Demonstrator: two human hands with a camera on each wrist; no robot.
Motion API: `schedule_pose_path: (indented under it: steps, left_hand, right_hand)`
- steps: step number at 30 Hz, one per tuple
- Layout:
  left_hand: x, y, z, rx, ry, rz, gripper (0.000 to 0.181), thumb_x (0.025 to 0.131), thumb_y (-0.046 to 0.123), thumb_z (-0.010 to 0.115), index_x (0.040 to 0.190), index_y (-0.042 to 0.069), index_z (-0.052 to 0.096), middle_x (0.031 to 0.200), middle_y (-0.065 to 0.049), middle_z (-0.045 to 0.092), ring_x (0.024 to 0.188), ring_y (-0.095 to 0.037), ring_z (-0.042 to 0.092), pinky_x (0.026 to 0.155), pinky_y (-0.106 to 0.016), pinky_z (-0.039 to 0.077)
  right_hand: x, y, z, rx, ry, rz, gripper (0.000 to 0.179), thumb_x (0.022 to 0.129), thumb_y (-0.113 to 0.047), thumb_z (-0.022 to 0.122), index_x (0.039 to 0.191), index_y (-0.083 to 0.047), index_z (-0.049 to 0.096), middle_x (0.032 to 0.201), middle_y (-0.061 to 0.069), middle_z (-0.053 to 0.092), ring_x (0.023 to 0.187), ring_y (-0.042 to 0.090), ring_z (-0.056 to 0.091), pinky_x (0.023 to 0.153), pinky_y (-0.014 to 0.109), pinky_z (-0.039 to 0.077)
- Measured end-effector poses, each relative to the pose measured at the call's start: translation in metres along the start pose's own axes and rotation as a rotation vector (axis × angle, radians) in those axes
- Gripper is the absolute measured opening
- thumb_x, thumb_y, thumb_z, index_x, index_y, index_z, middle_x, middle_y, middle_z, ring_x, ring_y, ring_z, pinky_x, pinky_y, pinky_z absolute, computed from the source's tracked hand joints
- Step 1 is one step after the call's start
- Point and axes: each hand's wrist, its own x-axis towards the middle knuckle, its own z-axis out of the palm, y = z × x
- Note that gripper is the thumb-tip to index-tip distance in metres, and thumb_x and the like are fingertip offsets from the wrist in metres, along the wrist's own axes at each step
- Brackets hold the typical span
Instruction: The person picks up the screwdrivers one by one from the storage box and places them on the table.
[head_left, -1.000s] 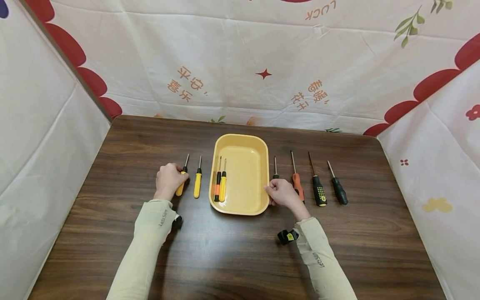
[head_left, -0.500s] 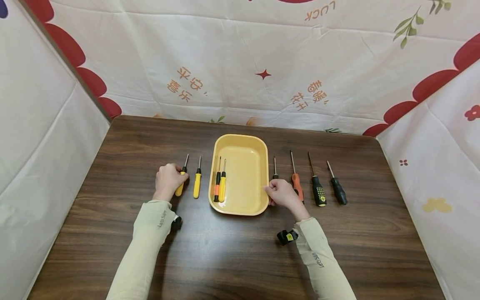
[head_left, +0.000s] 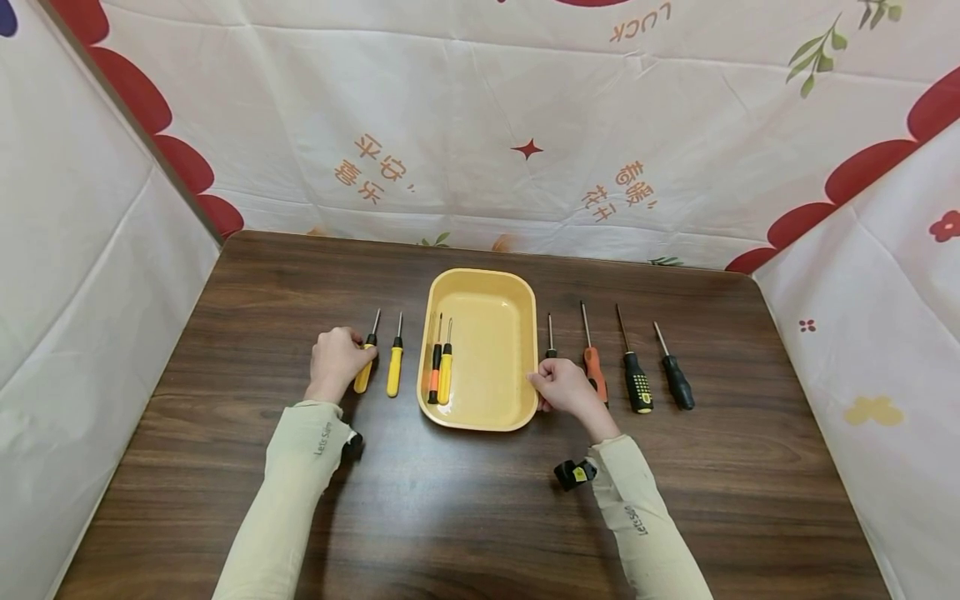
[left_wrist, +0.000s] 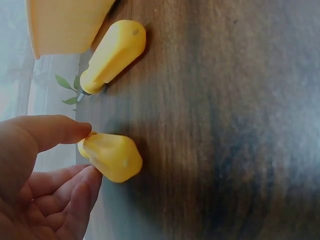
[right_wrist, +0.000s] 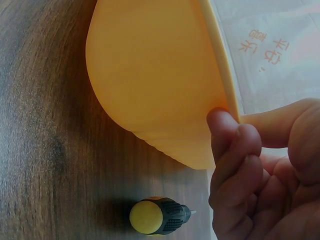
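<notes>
Thumb and fingers of my left hand (head_left: 337,364) pinch the yellow handle of a screwdriver (left_wrist: 114,156) at the left of the table. A second yellow-handled screwdriver (head_left: 394,367) lies just right of it, apart from the hand. My right hand (head_left: 567,386) grips the right rim of a yellow tray (head_left: 480,423), thumb on one side and fingers on the other, as the right wrist view shows. Inside the tray, along its left side, lie a black-and-orange screwdriver (head_left: 435,373) and a slim yellow screwdriver (head_left: 446,375).
Right of the tray, a screwdriver (head_left: 551,333) is partly hidden by my right hand. Beyond it lie an orange-handled screwdriver (head_left: 593,363), a black-and-yellow one (head_left: 638,383) and a black one (head_left: 678,383). Printed cloth (head_left: 465,125) hangs behind the brown table (head_left: 465,517).
The screwdriver in my left hand has shifted very slightly to the right. The right hand and the tray stay where they were.
</notes>
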Motion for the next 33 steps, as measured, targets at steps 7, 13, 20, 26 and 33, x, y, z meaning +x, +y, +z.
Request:
schedule_pose_path:
  steps: [7,13,20,26,33]
  left_hand:
    - [-0.0009,0.0011,-0.0006,-0.002,0.002,0.005,0.029,0.077,0.023,0.064,0.093,-0.001,0.067,0.085,-0.015,0.067,0.072,-0.027,0.061,0.063,-0.038,0.049]
    - [-0.0003,0.0014,0.0003,-0.003,0.004,0.011,0.029,0.076,0.023,0.065,0.092,-0.001,0.067,0.084,-0.014,0.067,0.071,-0.026,0.061,0.062,-0.038,0.049]
    - [0.0,0.0003,0.0013,-0.002,-0.003,0.009,0.028,0.076,0.021,0.064,0.093,-0.001,0.067,0.081,-0.012,0.066,0.07,-0.026,0.06,0.06,-0.036,0.048]
    - [0.0004,-0.0003,0.0016,0.002,-0.004,0.01,0.028,0.076,0.02,0.063,0.094,-0.001,0.067,0.081,-0.013,0.066,0.068,-0.026,0.06,0.059,-0.035,0.048]
    - [0.0006,-0.0004,0.0018,-0.007,0.0,0.013,0.028,0.076,0.019,0.062,0.095,-0.002,0.066,0.084,-0.015,0.067,0.069,-0.027,0.06,0.059,-0.035,0.049]
  right_hand:
    - [-0.0001,0.0001,-0.0001,0.0,0.003,-0.008,0.026,0.09,-0.015,0.053,0.067,-0.005,0.047,0.048,0.0,0.053,0.045,0.013,0.055,0.044,0.024,0.04]
    - [-0.0005,-0.0004,-0.0003,0.001,0.004,-0.017,0.026,0.09,-0.015,0.053,0.066,-0.006,0.047,0.047,-0.001,0.053,0.044,0.013,0.055,0.044,0.024,0.04]
    - [-0.0007,-0.001,-0.0005,-0.008,0.004,-0.017,0.027,0.09,-0.015,0.053,0.066,-0.006,0.047,0.048,0.0,0.053,0.047,0.018,0.058,0.044,0.024,0.04]
    - [-0.0003,-0.0007,-0.0003,-0.02,0.0,-0.015,0.027,0.09,-0.016,0.053,0.066,-0.005,0.047,0.048,0.0,0.054,0.046,0.016,0.057,0.044,0.024,0.04]
    - [-0.0004,-0.0009,-0.0006,-0.019,-0.003,-0.013,0.027,0.09,-0.016,0.053,0.066,-0.006,0.047,0.048,0.0,0.054,0.048,0.02,0.059,0.044,0.024,0.04]
